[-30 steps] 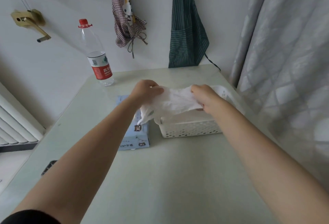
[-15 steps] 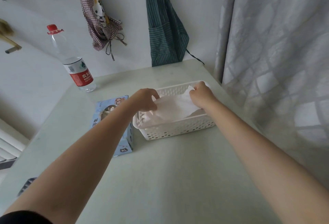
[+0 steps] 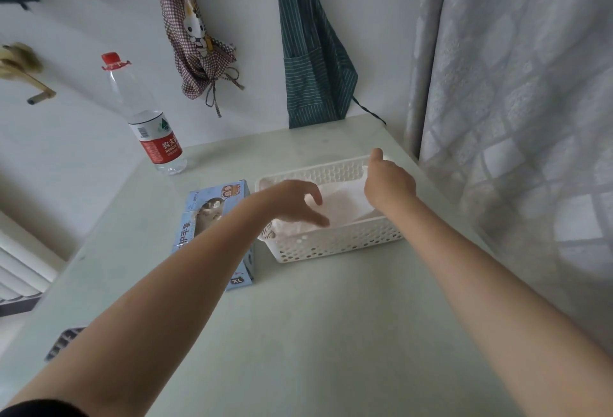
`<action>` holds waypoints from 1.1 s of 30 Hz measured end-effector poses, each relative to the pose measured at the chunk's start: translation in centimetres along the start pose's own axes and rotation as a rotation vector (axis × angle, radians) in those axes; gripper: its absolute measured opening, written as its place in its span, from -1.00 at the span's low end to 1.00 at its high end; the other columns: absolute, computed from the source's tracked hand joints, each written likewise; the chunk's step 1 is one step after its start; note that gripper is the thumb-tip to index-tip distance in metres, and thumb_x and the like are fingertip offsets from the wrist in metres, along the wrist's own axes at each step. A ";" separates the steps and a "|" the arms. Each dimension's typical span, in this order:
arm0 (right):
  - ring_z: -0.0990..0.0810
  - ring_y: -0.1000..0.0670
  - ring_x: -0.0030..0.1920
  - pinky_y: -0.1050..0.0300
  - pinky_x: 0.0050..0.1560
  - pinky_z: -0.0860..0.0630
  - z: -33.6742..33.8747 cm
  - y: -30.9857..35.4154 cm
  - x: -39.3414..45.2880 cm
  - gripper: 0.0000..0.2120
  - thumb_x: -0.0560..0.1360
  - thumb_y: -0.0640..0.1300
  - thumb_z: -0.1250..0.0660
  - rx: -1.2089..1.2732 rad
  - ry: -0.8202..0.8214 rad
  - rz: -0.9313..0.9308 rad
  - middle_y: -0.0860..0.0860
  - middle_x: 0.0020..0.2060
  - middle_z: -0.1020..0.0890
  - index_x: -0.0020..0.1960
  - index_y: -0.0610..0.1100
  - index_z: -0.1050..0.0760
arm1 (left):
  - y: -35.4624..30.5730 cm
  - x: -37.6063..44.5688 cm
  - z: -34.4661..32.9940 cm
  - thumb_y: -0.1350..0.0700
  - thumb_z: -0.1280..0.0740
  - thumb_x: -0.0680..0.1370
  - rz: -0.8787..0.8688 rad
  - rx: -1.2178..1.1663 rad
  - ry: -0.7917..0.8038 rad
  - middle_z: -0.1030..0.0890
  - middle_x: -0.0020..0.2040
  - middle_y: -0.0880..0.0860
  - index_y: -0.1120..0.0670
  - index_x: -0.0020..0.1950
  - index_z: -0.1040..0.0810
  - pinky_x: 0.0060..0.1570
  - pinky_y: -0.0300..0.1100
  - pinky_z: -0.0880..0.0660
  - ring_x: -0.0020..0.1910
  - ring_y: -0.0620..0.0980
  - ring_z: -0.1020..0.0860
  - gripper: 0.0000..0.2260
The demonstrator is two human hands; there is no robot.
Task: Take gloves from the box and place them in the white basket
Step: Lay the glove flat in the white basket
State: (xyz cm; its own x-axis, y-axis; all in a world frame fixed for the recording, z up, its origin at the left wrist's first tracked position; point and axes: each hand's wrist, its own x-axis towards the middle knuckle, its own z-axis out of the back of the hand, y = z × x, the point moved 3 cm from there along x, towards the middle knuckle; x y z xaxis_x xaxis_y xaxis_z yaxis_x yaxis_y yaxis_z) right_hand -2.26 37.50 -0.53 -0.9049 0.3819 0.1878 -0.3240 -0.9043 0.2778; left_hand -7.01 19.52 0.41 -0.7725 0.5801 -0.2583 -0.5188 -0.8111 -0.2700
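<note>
Both hands are letting go of the glove (image 3: 338, 207) they were lowering half a second ago, and it is now lying inside the basket (image 3: 335, 246), spread pale and flat across its floor where the task wants it. Over the basket's left half, the left hand (image 3: 295, 202) is hovering with fingers loosened and splayed, holding nothing, apparently lifting clear so the thin film is not dragged back out. At the basket's far right corner, the right hand (image 3: 389, 183) is hanging with its back to the camera and one digit pointing up past the rim; its remaining fingers are hidden behind it, so whether they are pinching the glove's edge cannot be told, though nothing is showing in them. Touching or nearly touching the basket's left wall, the box (image 3: 217, 221) is lying flat, kept close, it seems, so each pull from its opening needs only a short carry. Beyond the basket's far left corner, a bottle (image 3: 151, 125) is standing upright on the table (image 3: 331, 333), well apart from the work. Behind the basket, a green apron (image 3: 311, 52) is hanging on the wall. Judging by the layout, another reach to the box is coming next.
</note>
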 end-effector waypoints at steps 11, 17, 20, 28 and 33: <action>-0.43 -0.17 0.20 -0.04 0.16 -0.33 0.6 1.9 0.4 -0.71 0.53 -0.23 -0.22 -0.231 -0.150 0.061 -0.17 0.19 -0.47 0.25 -0.20 -0.34 | 2.4 -1.2 2.5 0.21 -0.35 0.53 -0.027 -0.118 -0.112 -0.66 0.03 -0.08 -0.08 0.22 -0.58 0.09 -0.17 -0.53 0.05 -0.09 -0.58 -0.69; -0.45 -0.13 0.10 -0.03 0.10 -0.32 -0.2 10.0 -0.3 -0.81 0.58 -0.18 -0.15 -0.118 -0.165 0.279 -0.12 0.09 -0.50 0.16 -0.17 -0.41 | 9.2 -4.6 5.2 0.22 -0.28 0.49 0.179 -0.292 -0.581 -0.61 -0.14 -0.06 -0.08 -0.12 -0.62 -0.19 -0.18 -0.55 -0.30 -0.10 -0.54 -0.79; -0.46 -0.14 0.04 -0.05 0.06 -0.34 -1.1 14.6 -1.1 -0.84 0.59 -0.15 -0.13 0.026 -0.149 0.415 -0.10 0.02 -0.53 0.09 -0.16 -0.43 | 14.0 -6.4 4.4 0.18 -0.32 0.49 0.340 -0.314 -0.593 -0.64 -0.09 -0.02 -0.04 -0.12 -0.62 -0.13 -0.13 -0.58 -0.21 -0.02 -0.58 -0.87; -0.51 -0.08 0.09 -0.01 0.13 -0.36 -5.2 23.9 -3.1 -0.81 0.58 -0.08 -0.22 0.044 0.246 0.616 -0.02 0.01 -0.60 0.01 -0.09 -0.60 | 20.6 -8.8 1.1 0.09 -0.37 0.49 0.444 -0.403 -0.571 -0.55 -0.07 -0.04 -0.07 -0.16 -0.60 -0.35 -0.27 -0.39 -0.21 -0.09 -0.51 -0.93; -0.51 -0.13 0.16 -0.02 0.15 -0.42 -7.6 25.7 -4.1 -0.88 0.50 -0.05 -0.35 -0.089 0.419 0.588 -0.06 0.05 -0.59 -0.09 -0.07 -0.62 | 21.5 -8.9 -1.2 -0.02 -0.38 0.53 0.431 -0.508 -0.608 -0.52 -0.17 -0.07 -0.05 -0.07 -0.57 -0.38 -0.25 -0.36 -0.25 -0.09 -0.51 -0.93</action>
State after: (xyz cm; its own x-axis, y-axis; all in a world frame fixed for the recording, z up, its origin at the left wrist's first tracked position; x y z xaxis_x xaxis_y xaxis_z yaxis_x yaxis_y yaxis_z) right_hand -8.99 11.28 -1.28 -0.9602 -0.2612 -0.0988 0.2436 -0.9565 0.1604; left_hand -10.87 -2.99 -4.22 -0.9977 -0.0227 0.0641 -0.0268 -0.7350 -0.6776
